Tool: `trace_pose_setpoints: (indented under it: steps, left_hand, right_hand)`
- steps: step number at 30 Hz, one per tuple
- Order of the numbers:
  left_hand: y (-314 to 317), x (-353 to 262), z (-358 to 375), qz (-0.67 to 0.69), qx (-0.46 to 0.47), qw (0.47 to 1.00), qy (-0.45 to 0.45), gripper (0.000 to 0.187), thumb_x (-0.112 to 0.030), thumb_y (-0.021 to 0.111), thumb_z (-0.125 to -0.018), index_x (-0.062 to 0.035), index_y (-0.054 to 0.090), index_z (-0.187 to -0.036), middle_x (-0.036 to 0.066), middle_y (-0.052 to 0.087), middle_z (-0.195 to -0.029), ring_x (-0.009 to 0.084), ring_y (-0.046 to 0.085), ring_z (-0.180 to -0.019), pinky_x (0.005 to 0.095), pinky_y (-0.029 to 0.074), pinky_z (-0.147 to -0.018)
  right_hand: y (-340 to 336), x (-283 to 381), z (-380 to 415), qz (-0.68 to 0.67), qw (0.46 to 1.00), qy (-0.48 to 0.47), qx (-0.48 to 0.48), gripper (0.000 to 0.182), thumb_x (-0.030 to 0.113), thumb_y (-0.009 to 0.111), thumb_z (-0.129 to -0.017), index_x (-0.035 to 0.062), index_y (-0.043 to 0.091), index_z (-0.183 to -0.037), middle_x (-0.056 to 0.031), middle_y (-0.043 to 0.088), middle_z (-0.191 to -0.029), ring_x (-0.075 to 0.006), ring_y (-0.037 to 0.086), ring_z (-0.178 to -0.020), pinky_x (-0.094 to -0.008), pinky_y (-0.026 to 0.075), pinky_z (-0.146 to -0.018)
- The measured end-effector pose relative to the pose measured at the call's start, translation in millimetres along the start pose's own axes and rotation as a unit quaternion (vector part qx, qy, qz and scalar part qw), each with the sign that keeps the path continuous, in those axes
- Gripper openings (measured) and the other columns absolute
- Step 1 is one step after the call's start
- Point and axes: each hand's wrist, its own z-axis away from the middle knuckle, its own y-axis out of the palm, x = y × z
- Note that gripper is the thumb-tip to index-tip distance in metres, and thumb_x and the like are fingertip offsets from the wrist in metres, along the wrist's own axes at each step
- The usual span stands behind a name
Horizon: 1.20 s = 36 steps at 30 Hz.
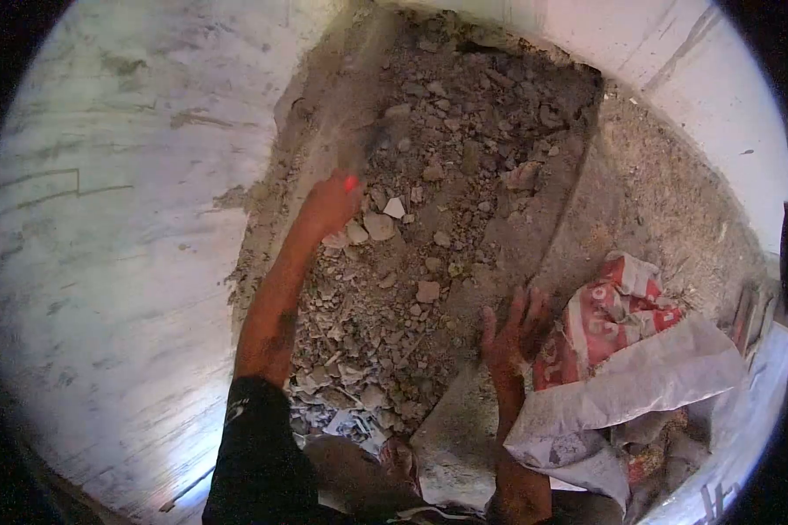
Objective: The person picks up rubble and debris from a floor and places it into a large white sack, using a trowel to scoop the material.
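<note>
My left hand (331,206) is closed, its fingers wrapped round something with a bright red part (350,184). Beyond the fist, a dark streak blurs over the dirt, so the held thing's kind cannot be made out. Loose rubble (411,289) of stones and soil lies under and beside that hand, with a pale stone (378,227) and a white angular chip (395,208) close to it. Over the rubble's right side, my right hand (514,337) is open with fingers spread, holding nothing visible. Just right of it rests a crumpled red and white sack (600,328).
A smeared whitish wall (131,245) rises on the left, and another pale wall (700,96) bounds the far right. Sandy ground (657,192) slopes along the right edge. The sack's open grey mouth (622,385) faces me. My foot (398,459) shows at the bottom.
</note>
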Motion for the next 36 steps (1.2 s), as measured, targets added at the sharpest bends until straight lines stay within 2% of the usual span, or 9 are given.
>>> trace_pose_setpoints:
  steps: [7, 11, 13, 16, 19, 22, 27, 31, 36]
  left_hand:
    - [32.9, 30.9, -80.7, -0.029, -0.031, 0.999, -0.008, 0.033, -0.023, 0.049, -0.093, 0.0068, 0.058, -0.103, 0.023, 0.065, -0.094, 0.0372, 0.064, -0.081, 0.0493, 0.050, -0.072]
    - [57.7, -24.9, -77.2, -0.037, -0.075, 0.996, -0.015, 0.033, -0.023, 0.050, -0.094, 0.0059, 0.058, -0.106, 0.025, 0.063, -0.097, 0.0357, 0.064, -0.084, 0.0498, 0.050, -0.073]
    - [31.4, -31.9, -34.3, -0.032, 0.115, 0.993, -0.004, 0.038, -0.024, 0.049, -0.093, 0.0039, 0.055, -0.117, 0.024, 0.064, -0.098, 0.0365, 0.064, -0.084, 0.0492, 0.051, -0.075]
    - [24.5, -15.5, 20.6, -0.035, 0.035, 0.995, 0.090, 0.043, -0.027, 0.050, -0.093, 0.0030, 0.050, -0.124, 0.022, 0.066, -0.094, 0.0375, 0.064, -0.082, 0.0484, 0.051, -0.076]
    - [5.7, -5.3, 26.2, 0.024, -0.066, 0.997, -0.029, 0.048, -0.032, 0.052, -0.093, 0.0025, 0.048, -0.127, 0.022, 0.066, -0.091, 0.0378, 0.064, -0.080, 0.0469, 0.052, -0.075]
    - [8.3, 39.5, -55.9, -0.070, -0.171, 0.983, 0.002, 0.044, -0.033, 0.053, -0.094, 0.0042, 0.056, -0.117, 0.023, 0.065, -0.088, 0.0358, 0.064, -0.078, 0.0458, 0.052, -0.074]
    - [40.4, -33.7, -166.2, 0.055, -0.016, 0.998, -0.020, 0.036, -0.027, 0.051, -0.095, 0.0067, 0.064, -0.094, 0.023, 0.065, -0.087, 0.0354, 0.064, -0.079, 0.0468, 0.052, -0.073]
    - [87.9, -32.6, -146.0, 0.067, -0.072, 0.995, 0.029, 0.040, -0.024, 0.052, -0.094, 0.0056, 0.050, -0.121, 0.025, 0.064, -0.097, 0.0386, 0.064, -0.087, 0.0483, 0.052, -0.076]
    - [-5.8, -28.9, -30.1, -0.020, -0.030, 0.999, 0.012, 0.050, -0.037, 0.046, -0.096, 0.0025, 0.047, -0.126, 0.028, 0.062, -0.106, 0.0397, 0.063, -0.093, 0.0495, 0.050, -0.078]
  right_hand:
    - [-1.8, 3.2, 3.5, 0.001, 1.000, -0.002, 0.013, 0.064, 0.039, 0.067, -0.085, 0.0042, 0.044, -0.133, -0.0211, 0.036, -0.139, -0.0421, 0.032, -0.131, -0.0551, 0.031, -0.104]
    - [-0.4, -4.7, 0.8, -0.004, 1.000, 0.014, -0.001, 0.065, 0.035, 0.069, -0.082, 0.0033, 0.044, -0.133, -0.0217, 0.036, -0.139, -0.0435, 0.031, -0.132, -0.0563, 0.030, -0.106]
    - [2.7, 1.1, 0.5, -0.026, 1.000, 0.014, -0.004, 0.065, 0.035, 0.069, -0.081, 0.0030, 0.045, -0.132, -0.0219, 0.036, -0.138, -0.0437, 0.031, -0.132, -0.0561, 0.031, -0.106]
    - [8.0, -4.8, 3.2, -0.011, 0.999, -0.010, -0.041, 0.064, 0.036, 0.069, -0.081, 0.0027, 0.046, -0.131, -0.0223, 0.036, -0.138, -0.0438, 0.031, -0.132, -0.0557, 0.031, -0.106]
    - [4.2, -1.5, 5.0, -0.018, 1.000, 0.013, -0.009, 0.066, 0.038, 0.069, -0.081, 0.0027, 0.045, -0.131, -0.0223, 0.036, -0.138, -0.0437, 0.031, -0.132, -0.0559, 0.030, -0.107]
    - [1.5, -0.6, 3.0, -0.024, 0.999, 0.021, 0.012, 0.064, 0.040, 0.064, -0.086, 0.0071, 0.043, -0.137, -0.0220, 0.033, -0.141, -0.0435, 0.027, -0.134, -0.0585, 0.029, -0.105]
    - [2.9, 5.0, 3.7, 0.064, 0.998, 0.012, 0.015, 0.069, 0.044, 0.066, -0.084, 0.0069, 0.042, -0.137, -0.0222, 0.032, -0.140, -0.0439, 0.028, -0.133, -0.0588, 0.031, -0.103]
    - [1.7, 6.0, 2.0, 0.044, 0.998, 0.015, 0.032, 0.071, 0.045, 0.067, -0.083, 0.0065, 0.042, -0.137, -0.0221, 0.033, -0.139, -0.0435, 0.029, -0.132, -0.0583, 0.032, -0.103]
    - [-5.4, 6.5, -3.6, 0.029, 0.999, 0.014, 0.030, 0.069, 0.043, 0.067, -0.083, 0.0073, 0.042, -0.137, -0.0198, 0.033, -0.138, -0.0423, 0.031, -0.131, -0.0572, 0.029, -0.105]
